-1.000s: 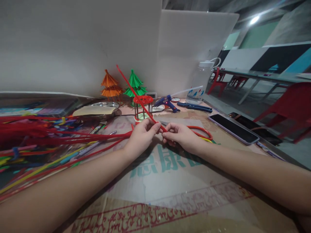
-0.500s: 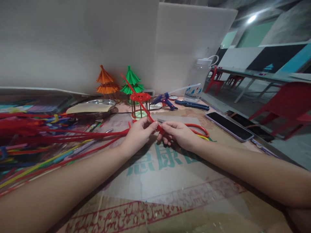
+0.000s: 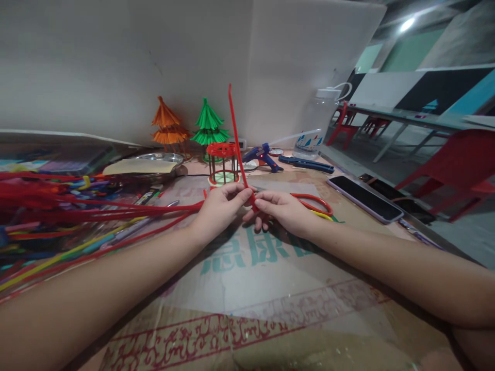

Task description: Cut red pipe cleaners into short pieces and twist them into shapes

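Observation:
Pinched between the fingers of my left hand (image 3: 226,203) and my right hand (image 3: 276,208) is a red pipe cleaner (image 3: 236,136). Its long free end points up, nearly straight, while its lower part looks folded at my fingertips, partly hidden by them. Just behind my hands stands a small round frame (image 3: 223,150) with a red top ring, brown posts and a pale green base. Further back are a green tiered roof model (image 3: 210,123) and an orange one (image 3: 166,123). Beside my right hand lie scissors with red and yellow handles (image 3: 323,202).
Loose coloured pipe cleaners (image 3: 46,206) are heaped on the left near a metal bowl (image 3: 170,158). A blue glue gun (image 3: 263,154), a dark blue tool (image 3: 305,164), a water bottle (image 3: 311,121) and a phone (image 3: 365,198) stand or lie at the back and right.
The free end of the red pipe cleaner has swung from leaning left to nearly upright. Both hands stay close together in about the same place.

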A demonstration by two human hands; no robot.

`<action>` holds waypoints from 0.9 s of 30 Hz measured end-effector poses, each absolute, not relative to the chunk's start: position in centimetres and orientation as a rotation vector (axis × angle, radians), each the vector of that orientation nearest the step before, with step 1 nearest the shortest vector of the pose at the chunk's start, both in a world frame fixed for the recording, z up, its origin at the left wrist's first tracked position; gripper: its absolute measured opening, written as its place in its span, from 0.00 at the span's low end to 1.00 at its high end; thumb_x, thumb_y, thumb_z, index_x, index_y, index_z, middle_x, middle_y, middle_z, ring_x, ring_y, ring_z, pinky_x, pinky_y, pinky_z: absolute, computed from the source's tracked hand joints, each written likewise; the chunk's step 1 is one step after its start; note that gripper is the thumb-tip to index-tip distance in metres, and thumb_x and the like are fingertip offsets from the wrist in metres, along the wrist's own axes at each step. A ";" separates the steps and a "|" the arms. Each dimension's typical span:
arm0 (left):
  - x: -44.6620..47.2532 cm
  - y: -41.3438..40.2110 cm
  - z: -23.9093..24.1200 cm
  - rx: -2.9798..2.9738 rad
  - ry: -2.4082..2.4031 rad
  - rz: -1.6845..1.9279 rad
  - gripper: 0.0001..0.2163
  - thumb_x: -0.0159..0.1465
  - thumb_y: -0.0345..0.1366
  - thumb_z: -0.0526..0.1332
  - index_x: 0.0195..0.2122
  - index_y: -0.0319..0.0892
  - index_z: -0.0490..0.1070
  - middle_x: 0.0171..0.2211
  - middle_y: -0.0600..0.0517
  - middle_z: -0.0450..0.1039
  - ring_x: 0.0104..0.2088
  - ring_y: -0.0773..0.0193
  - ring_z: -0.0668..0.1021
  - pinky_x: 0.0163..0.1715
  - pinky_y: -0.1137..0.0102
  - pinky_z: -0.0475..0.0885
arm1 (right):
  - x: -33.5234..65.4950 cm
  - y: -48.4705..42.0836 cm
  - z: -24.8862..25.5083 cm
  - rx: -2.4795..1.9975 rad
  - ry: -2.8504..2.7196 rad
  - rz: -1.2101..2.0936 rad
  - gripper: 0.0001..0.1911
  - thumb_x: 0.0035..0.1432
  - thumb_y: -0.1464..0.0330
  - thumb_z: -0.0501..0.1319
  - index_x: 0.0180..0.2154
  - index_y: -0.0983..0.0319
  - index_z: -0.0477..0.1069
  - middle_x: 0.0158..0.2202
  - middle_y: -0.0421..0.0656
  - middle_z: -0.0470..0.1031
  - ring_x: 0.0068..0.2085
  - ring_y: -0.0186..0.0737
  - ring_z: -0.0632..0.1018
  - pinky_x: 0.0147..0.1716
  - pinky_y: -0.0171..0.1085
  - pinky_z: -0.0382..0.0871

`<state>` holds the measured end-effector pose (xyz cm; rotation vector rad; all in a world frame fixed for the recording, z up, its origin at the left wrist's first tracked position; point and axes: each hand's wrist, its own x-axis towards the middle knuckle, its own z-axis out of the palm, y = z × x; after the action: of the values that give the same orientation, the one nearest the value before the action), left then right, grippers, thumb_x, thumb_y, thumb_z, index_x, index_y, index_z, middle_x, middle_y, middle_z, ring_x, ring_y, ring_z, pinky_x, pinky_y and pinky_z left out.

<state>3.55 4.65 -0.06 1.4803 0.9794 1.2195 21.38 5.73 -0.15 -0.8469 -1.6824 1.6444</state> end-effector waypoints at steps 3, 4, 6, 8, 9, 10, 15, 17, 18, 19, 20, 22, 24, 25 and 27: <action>3.6 4.6 -0.1 1.463 0.978 1.225 0.11 0.60 0.45 0.66 0.33 0.41 0.77 0.21 0.54 0.69 0.20 0.69 0.68 0.20 0.73 0.62 | 21.4 5.6 0.0 -0.844 -1.692 1.648 0.15 0.61 0.57 0.63 0.36 0.63 0.70 0.35 0.47 0.83 0.25 0.32 0.78 0.23 0.31 0.69; 3.6 4.6 -0.1 1.457 0.980 1.231 0.11 0.60 0.45 0.66 0.33 0.41 0.77 0.21 0.54 0.70 0.21 0.68 0.69 0.21 0.73 0.63 | 21.4 5.6 0.0 -0.841 -1.690 1.652 0.15 0.61 0.56 0.63 0.35 0.63 0.71 0.36 0.48 0.83 0.25 0.32 0.78 0.23 0.31 0.69; 3.6 4.6 0.0 1.452 0.983 1.240 0.11 0.60 0.44 0.66 0.32 0.41 0.77 0.22 0.54 0.70 0.22 0.68 0.70 0.23 0.73 0.64 | 21.4 5.6 0.0 -0.840 -1.687 1.657 0.16 0.61 0.56 0.63 0.35 0.63 0.71 0.36 0.48 0.83 0.25 0.32 0.78 0.23 0.31 0.68; 3.6 4.6 0.0 1.452 0.983 1.246 0.11 0.59 0.44 0.67 0.32 0.41 0.77 0.22 0.54 0.71 0.22 0.68 0.70 0.23 0.73 0.64 | 21.3 5.6 0.0 -0.847 -1.686 1.648 0.15 0.61 0.56 0.63 0.35 0.63 0.70 0.35 0.47 0.83 0.25 0.32 0.78 0.23 0.31 0.68; 3.7 4.6 0.0 1.453 0.981 1.245 0.11 0.59 0.44 0.67 0.32 0.41 0.77 0.23 0.54 0.71 0.22 0.68 0.70 0.23 0.73 0.64 | 21.3 5.5 0.0 -0.850 -1.684 1.642 0.14 0.61 0.57 0.63 0.35 0.62 0.69 0.35 0.47 0.83 0.25 0.32 0.78 0.23 0.31 0.68; 3.7 4.6 0.0 1.453 0.979 1.245 0.11 0.59 0.44 0.67 0.32 0.41 0.77 0.23 0.54 0.71 0.23 0.68 0.70 0.22 0.73 0.64 | 21.3 5.5 0.0 -0.851 -1.680 1.637 0.14 0.61 0.57 0.62 0.35 0.62 0.68 0.34 0.46 0.83 0.25 0.32 0.78 0.23 0.30 0.68; 3.7 4.4 0.2 1.455 0.983 1.238 0.11 0.59 0.45 0.66 0.31 0.41 0.77 0.21 0.54 0.71 0.22 0.68 0.70 0.21 0.73 0.62 | 21.1 5.4 0.1 -0.875 -1.679 1.619 0.12 0.62 0.59 0.62 0.36 0.60 0.64 0.32 0.44 0.82 0.24 0.33 0.79 0.21 0.30 0.66; 3.8 4.3 0.3 1.470 0.990 1.228 0.11 0.59 0.45 0.66 0.30 0.40 0.76 0.21 0.54 0.70 0.21 0.67 0.69 0.20 0.73 0.62 | 21.1 5.4 0.2 -0.893 -1.701 1.606 0.11 0.61 0.60 0.62 0.36 0.61 0.66 0.32 0.44 0.82 0.24 0.32 0.79 0.21 0.29 0.66; 3.8 4.2 0.4 1.486 0.992 1.227 0.11 0.59 0.44 0.66 0.30 0.40 0.76 0.21 0.53 0.71 0.21 0.67 0.70 0.20 0.73 0.62 | 21.1 5.4 0.3 -0.903 -1.712 1.601 0.11 0.61 0.61 0.63 0.35 0.61 0.67 0.32 0.44 0.82 0.24 0.32 0.78 0.21 0.29 0.67; 3.8 4.1 0.5 1.508 0.994 1.228 0.11 0.60 0.44 0.65 0.30 0.40 0.76 0.21 0.53 0.71 0.22 0.66 0.70 0.21 0.73 0.62 | 21.1 5.4 0.3 -0.914 -1.719 1.596 0.10 0.60 0.62 0.63 0.35 0.61 0.67 0.32 0.44 0.82 0.24 0.31 0.78 0.21 0.29 0.67; 3.8 4.1 0.5 1.538 0.994 1.228 0.11 0.60 0.44 0.64 0.30 0.40 0.77 0.22 0.53 0.71 0.23 0.66 0.71 0.22 0.72 0.64 | 21.1 5.4 0.3 -0.925 -1.720 1.588 0.10 0.60 0.62 0.64 0.34 0.62 0.68 0.32 0.43 0.82 0.23 0.31 0.77 0.20 0.29 0.66; 3.8 4.1 0.6 1.610 0.993 1.224 0.10 0.61 0.42 0.64 0.30 0.41 0.77 0.23 0.52 0.72 0.26 0.64 0.73 0.26 0.71 0.67 | 21.2 5.4 0.3 -0.943 -1.708 1.557 0.10 0.59 0.63 0.64 0.32 0.61 0.68 0.30 0.42 0.82 0.22 0.30 0.76 0.20 0.29 0.66; 3.8 4.2 0.6 1.684 0.986 1.219 0.09 0.61 0.40 0.63 0.29 0.41 0.78 0.25 0.51 0.73 0.29 0.62 0.75 0.30 0.69 0.69 | 21.2 5.5 0.3 -0.956 -1.689 1.521 0.10 0.59 0.62 0.64 0.32 0.61 0.68 0.30 0.42 0.81 0.22 0.30 0.76 0.20 0.29 0.66; 3.8 4.3 0.5 1.718 0.983 1.214 0.09 0.61 0.39 0.63 0.29 0.41 0.78 0.26 0.51 0.73 0.30 0.61 0.75 0.32 0.69 0.69 | 21.2 5.5 0.3 -0.959 -1.679 1.506 0.11 0.59 0.61 0.64 0.32 0.61 0.68 0.30 0.42 0.81 0.22 0.30 0.75 0.19 0.29 0.66; 3.8 4.3 0.5 1.778 0.980 1.207 0.10 0.62 0.39 0.62 0.28 0.41 0.78 0.28 0.49 0.74 0.32 0.60 0.75 0.34 0.68 0.69 | 21.2 5.5 0.3 -0.977 -1.672 1.493 0.12 0.59 0.61 0.64 0.31 0.61 0.68 0.28 0.41 0.80 0.21 0.29 0.74 0.18 0.29 0.64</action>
<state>3.76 4.29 0.51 1.7778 0.9801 1.2075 21.19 5.47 0.34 -0.9772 -1.6721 1.4929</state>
